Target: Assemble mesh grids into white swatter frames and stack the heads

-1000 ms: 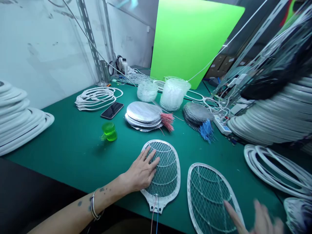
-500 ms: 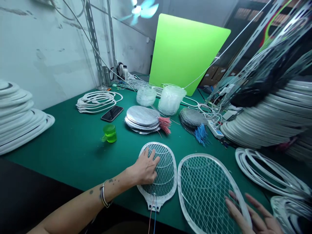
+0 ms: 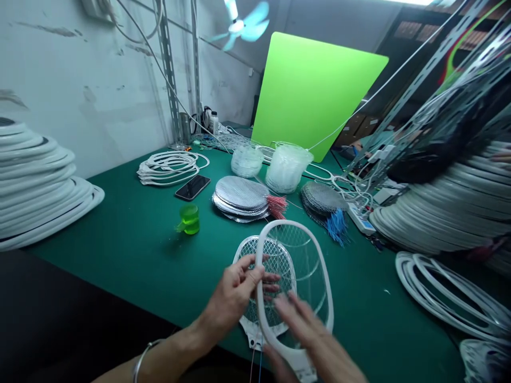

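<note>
Green bench [image 3: 159, 276]: L hand [image 3: 229, 292] pinches white frame [image 3: 326, 282] by rim, prob. to steady it above mesh frame [image 3: 248, 246]; R hand [image 3: 315, 332] blurred, grip unclear.

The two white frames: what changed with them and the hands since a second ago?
The right frame rose and moved left, now overlapping the other frame in view. The left hand came off the other frame and grips the right frame's rim. The right hand, blurred, moved left too; its grip is unclear. Phone and green cup stayed put.

Left fingers [image 3: 250, 279] pinch; right fingers [image 3: 293, 318] extend, blurred.
</note>
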`<state>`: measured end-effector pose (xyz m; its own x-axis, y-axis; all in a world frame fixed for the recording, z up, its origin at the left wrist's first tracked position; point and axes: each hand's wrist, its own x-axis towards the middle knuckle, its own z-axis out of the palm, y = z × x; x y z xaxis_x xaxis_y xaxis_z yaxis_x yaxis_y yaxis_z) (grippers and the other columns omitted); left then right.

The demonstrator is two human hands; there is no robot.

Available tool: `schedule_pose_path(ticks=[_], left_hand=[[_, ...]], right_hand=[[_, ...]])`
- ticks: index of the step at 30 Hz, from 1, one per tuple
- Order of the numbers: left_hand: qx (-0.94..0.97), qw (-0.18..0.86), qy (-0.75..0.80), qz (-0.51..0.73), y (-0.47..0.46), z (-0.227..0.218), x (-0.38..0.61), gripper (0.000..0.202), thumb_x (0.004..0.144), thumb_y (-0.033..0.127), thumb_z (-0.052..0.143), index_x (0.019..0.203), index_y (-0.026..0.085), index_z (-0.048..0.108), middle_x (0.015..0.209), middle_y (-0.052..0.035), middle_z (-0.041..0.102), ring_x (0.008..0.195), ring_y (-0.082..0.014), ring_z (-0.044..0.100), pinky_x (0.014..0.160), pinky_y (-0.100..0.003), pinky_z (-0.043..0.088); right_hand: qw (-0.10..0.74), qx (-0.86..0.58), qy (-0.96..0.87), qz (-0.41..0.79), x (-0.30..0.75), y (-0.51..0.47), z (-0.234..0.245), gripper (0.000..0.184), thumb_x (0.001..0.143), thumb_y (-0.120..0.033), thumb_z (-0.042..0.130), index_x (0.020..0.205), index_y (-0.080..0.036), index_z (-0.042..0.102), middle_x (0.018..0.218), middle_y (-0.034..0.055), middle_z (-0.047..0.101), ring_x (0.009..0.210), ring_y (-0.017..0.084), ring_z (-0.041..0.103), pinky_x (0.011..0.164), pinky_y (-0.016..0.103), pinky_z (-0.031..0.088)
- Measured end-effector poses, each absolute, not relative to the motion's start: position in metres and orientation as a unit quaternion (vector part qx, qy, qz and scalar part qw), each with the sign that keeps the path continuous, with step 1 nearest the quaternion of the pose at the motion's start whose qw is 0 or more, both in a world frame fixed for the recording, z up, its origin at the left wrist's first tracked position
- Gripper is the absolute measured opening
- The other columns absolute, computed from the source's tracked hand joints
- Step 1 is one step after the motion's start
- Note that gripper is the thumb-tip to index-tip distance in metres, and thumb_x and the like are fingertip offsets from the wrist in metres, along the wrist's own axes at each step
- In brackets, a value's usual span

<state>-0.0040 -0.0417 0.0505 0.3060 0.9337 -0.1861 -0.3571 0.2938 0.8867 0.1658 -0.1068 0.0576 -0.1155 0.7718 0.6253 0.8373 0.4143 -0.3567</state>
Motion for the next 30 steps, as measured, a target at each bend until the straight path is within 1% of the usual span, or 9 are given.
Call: schedule_pose_path(ticks=[2, 4, 6, 8, 12, 15, 18, 24, 30], left_hand=[[0.400, 0.714, 0.390, 0.422, -0.026, 0.043, -0.022, 0.044, 0.090, 0.044, 0.061, 0.122, 0.014, 0.055, 0.102, -0.0126, 0.072, 0.090, -0.0238, 0.071, 0.081, -0.035, 0.056], [0.414, 0.723, 0.401, 0.382, -0.011, 0.036, -0.036, 0.045, 0.088, 0.044, 0.063, 0.120, 0.013, 0.055, 0.100, -0.0131, 0.073, 0.085, -0.0226, 0.072, 0.077, -0.034, 0.056], [0.412, 0.728, 0.417, 0.355, 0.001, 0.028, -0.044, 0.044, 0.086, 0.043, 0.065, 0.116, 0.012, 0.055, 0.096, -0.0140, 0.073, 0.079, -0.0207, 0.072, 0.074, -0.032, 0.056], [0.405, 0.717, 0.449, 0.346, 0.008, 0.019, -0.044, 0.039, 0.086, 0.043, 0.064, 0.108, 0.012, 0.055, 0.094, -0.0145, 0.073, 0.075, -0.0197, 0.071, 0.072, -0.031, 0.055], [0.465, 0.605, 0.538, 0.359, 0.012, 0.002, -0.038, 0.034, 0.085, 0.046, 0.062, 0.092, 0.013, 0.059, 0.091, -0.0113, 0.073, 0.080, -0.0215, 0.070, 0.073, -0.032, 0.054], [0.547, 0.473, 0.601, 0.340, 0.014, -0.007, -0.036, 0.034, 0.084, 0.048, 0.058, 0.088, 0.015, 0.067, 0.088, -0.0069, 0.072, 0.083, -0.0218, 0.068, 0.071, -0.029, 0.051], [0.574, 0.391, 0.662, 0.282, 0.018, -0.009, -0.036, 0.031, 0.085, 0.046, 0.057, 0.088, 0.018, 0.070, 0.090, -0.0047, 0.073, 0.083, -0.0216, 0.067, 0.069, -0.028, 0.048], [0.577, 0.324, 0.711, 0.239, 0.017, -0.004, -0.027, 0.021, 0.086, 0.037, 0.057, 0.088, 0.022, 0.072, 0.095, -0.0029, 0.074, 0.084, -0.0211, 0.067, 0.071, -0.029, 0.045], [0.575, 0.253, 0.759, 0.173, 0.013, -0.004, -0.023, 0.023, 0.088, 0.043, 0.056, 0.090, 0.028, 0.073, 0.097, -0.0019, 0.074, 0.087, -0.0267, 0.067, 0.067, -0.032, 0.043]], right_hand=[[0.406, -0.670, -0.621, 0.039, 0.192, -0.091, 0.057, 0.051, 0.081, -0.045, 0.064, 0.130, -0.031, 0.058, 0.128, 0.0023, 0.062, 0.114, 0.029, 0.061, 0.086, 0.038, 0.058], [0.392, -0.761, -0.476, 0.199, 0.218, -0.071, 0.049, 0.071, 0.074, -0.061, 0.065, 0.134, -0.024, 0.055, 0.130, 0.0099, 0.061, 0.110, 0.035, 0.063, 0.071, 0.041, 0.062], [0.374, -0.743, -0.398, 0.388, 0.232, -0.053, 0.035, 0.075, 0.067, -0.065, 0.068, 0.124, -0.016, 0.062, 0.121, 0.0161, 0.065, 0.097, 0.035, 0.068, 0.065, 0.041, 0.061], [0.373, -0.703, -0.371, 0.479, 0.234, -0.042, 0.021, 0.068, 0.063, -0.063, 0.072, 0.109, -0.014, 0.069, 0.109, 0.0156, 0.070, 0.086, 0.032, 0.070, 0.063, 0.039, 0.061], [0.400, -0.701, -0.366, 0.463, 0.226, -0.034, 0.006, 0.059, 0.059, -0.060, 0.077, 0.099, -0.016, 0.073, 0.094, 0.0103, 0.074, 0.077, 0.028, 0.070, 0.060, 0.036, 0.059], [0.398, -0.704, -0.393, 0.436, 0.228, -0.027, -0.002, 0.054, 0.063, -0.058, 0.075, 0.097, -0.015, 0.074, 0.090, 0.0096, 0.074, 0.074, 0.026, 0.070, 0.064, 0.036, 0.059], [0.383, -0.704, -0.420, 0.427, 0.232, -0.019, -0.012, 0.050, 0.068, -0.057, 0.072, 0.097, -0.015, 0.074, 0.089, 0.0091, 0.074, 0.075, 0.025, 0.070, 0.068, 0.035, 0.058], [0.305, -0.750, -0.454, 0.371, 0.232, -0.014, -0.017, 0.043, 0.074, -0.057, 0.064, 0.096, -0.021, 0.075, 0.090, 0.0060, 0.075, 0.077, 0.025, 0.071, 0.070, 0.033, 0.056], [0.230, -0.785, -0.497, 0.289, 0.227, -0.014, -0.012, 0.039, 0.079, -0.059, 0.055, 0.092, -0.028, 0.075, 0.084, 0.0019, 0.075, 0.080, 0.026, 0.070, 0.067, 0.033, 0.051]])
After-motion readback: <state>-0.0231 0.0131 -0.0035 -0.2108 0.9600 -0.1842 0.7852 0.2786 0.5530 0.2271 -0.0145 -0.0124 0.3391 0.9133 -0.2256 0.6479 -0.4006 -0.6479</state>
